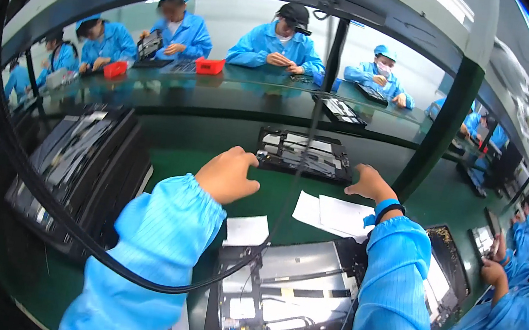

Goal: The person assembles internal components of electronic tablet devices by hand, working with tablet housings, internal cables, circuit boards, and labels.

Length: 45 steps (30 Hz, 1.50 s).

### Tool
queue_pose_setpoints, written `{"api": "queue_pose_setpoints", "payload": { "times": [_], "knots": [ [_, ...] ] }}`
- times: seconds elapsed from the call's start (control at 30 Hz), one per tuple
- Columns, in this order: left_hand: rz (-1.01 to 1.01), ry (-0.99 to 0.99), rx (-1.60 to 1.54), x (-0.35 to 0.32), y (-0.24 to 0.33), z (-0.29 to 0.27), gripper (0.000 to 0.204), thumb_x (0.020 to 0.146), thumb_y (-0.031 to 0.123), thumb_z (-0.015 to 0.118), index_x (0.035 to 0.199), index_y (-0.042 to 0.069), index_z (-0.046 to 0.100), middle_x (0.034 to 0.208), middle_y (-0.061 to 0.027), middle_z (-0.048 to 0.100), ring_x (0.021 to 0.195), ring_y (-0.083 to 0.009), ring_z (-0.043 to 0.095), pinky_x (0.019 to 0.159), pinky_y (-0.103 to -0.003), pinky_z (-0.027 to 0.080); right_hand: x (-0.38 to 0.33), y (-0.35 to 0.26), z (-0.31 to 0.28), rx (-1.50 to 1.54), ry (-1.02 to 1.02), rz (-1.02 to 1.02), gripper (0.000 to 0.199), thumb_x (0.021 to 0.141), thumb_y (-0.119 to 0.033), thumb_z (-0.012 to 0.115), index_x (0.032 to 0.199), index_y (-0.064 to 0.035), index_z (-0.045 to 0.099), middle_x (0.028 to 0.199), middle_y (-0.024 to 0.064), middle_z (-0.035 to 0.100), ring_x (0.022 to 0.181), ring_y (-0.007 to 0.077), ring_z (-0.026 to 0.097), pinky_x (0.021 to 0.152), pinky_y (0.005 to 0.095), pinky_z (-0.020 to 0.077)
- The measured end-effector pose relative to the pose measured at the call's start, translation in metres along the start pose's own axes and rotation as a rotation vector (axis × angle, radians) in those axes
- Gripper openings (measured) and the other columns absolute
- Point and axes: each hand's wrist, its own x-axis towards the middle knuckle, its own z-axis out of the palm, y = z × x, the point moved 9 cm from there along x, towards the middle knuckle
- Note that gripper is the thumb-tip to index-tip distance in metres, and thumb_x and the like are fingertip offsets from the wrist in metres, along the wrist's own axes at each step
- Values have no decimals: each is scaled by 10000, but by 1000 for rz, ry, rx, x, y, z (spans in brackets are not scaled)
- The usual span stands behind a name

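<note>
My left hand (228, 175) hangs loosely curled, holding nothing, just short of the opened laptop chassis (302, 154). My right hand (370, 183) rests fingers-down at its right corner; whether it grips, I cannot tell.

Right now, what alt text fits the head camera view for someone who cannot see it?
Two hands in blue sleeves, left hand and right hand, reach to the near corners of an opened flat device on a green workbench. Another opened device lies nearer; blue-clad workers sit opposite.

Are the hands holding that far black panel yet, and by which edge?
Both hands reach it: left hand at the open black panel's near-left corner, right hand at its near-right corner; grip unclear.
</note>
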Motion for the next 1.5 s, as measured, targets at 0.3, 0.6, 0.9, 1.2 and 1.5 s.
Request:
{"api": "queue_pose_setpoints", "payload": {
  "times": [0.3,0.6,0.9,1.2,1.5],
  "knots": [
    [-129,-43,-378,111,-84,95,993,505,322,790,1226,-129,279,1167,-284,438,1101,-336,452,938,-319,346,53,26,17,471,24,110,259,402,-67,655,602,79,580,701,230,601,697,368,589,601,364,475],
    [-150,123,-438,107,-111,87,723,548,323,779,1091,-47,478,1021,-203,570,975,-297,543,872,-315,398,78,18,54,389,-189,34,534,433,-182,762,850,100,585,923,237,585,840,351,573,707,349,457],
    [-379,91,-162,96,-113,77,925,491,433,777,1188,-48,403,1134,-237,496,1127,-354,397,937,-398,304,86,17,60,885,27,127,331,441,-97,718,691,90,610,761,202,607,691,295,581,621,335,444],
    [-178,321,-743,63,-56,1,847,605,157,767,1232,-149,287,1104,-213,499,1020,-236,496,911,-290,343,49,13,-9,961,434,267,300,634,-255,666,745,19,614,691,71,582,635,175,535,613,275,403],
    [-75,350,-753,-56,40,-38,894,608,192,779,1264,-118,257,1095,-207,505,984,-218,516,849,-286,413,-136,-21,-101,988,385,163,427,726,-373,624,834,38,576,720,73,566,619,150,530,569,272,415]
  ]
}}
